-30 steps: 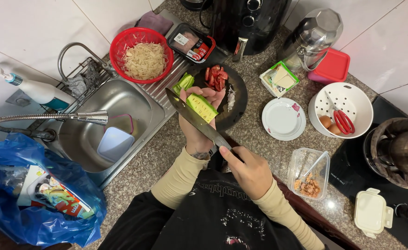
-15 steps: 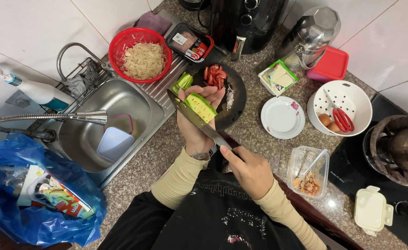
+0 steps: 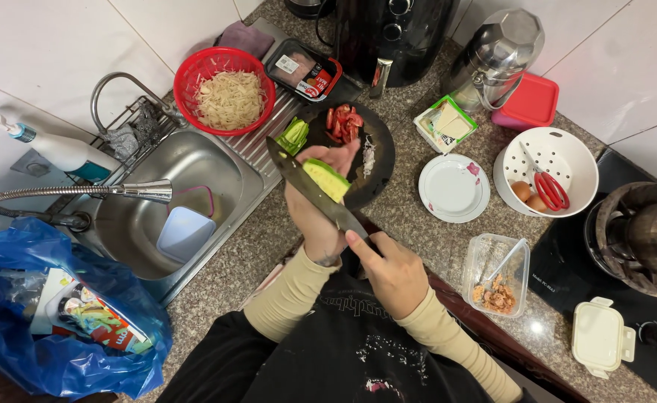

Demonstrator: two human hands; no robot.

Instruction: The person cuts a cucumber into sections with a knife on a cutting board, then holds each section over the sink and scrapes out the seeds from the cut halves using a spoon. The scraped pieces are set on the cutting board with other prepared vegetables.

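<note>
Above the front edge of the counter [image 3: 418, 246], just right of the sink [image 3: 194, 168], the person's left hand [image 3: 321, 216] cups a green vegetable piece [image 3: 327, 179], pale cut face up, fingers wrapped under it. The right hand [image 3: 392, 269] is closed round the handle of a kitchen knife [image 3: 310, 190], whose blade lies across the left palm just beside the piece.

To do this cut well, a judgement only: the blade should move with light, short strokes, its edge kept off the palm, the left fingers curled clear below the cutting line, and the piece held over the dark round plate [image 3: 373, 175] so that slices drop onto it.

Counted: one knife; one vegetable piece in hand, with one small heap of green pieces [image 3: 293, 136] at the plate's left rim; one heap of red tomato slices [image 3: 343, 123] on the plate. Toward the back edge stand one red basket [image 3: 190, 78] of pale shreds and one packed tray of meat [image 3: 302, 71]. Right of the dark plate lie one white saucer [image 3: 454, 186] and one white colander [image 3: 567, 153] holding one pair of red-handled scissors [image 3: 548, 186] and two eggs [image 3: 526, 195]. Near the front edge are one clear tub [image 3: 496, 276] and one cream lidded box [image 3: 601, 336]. One blue bag [image 3: 52, 313] sits at the counter's left end.
</note>
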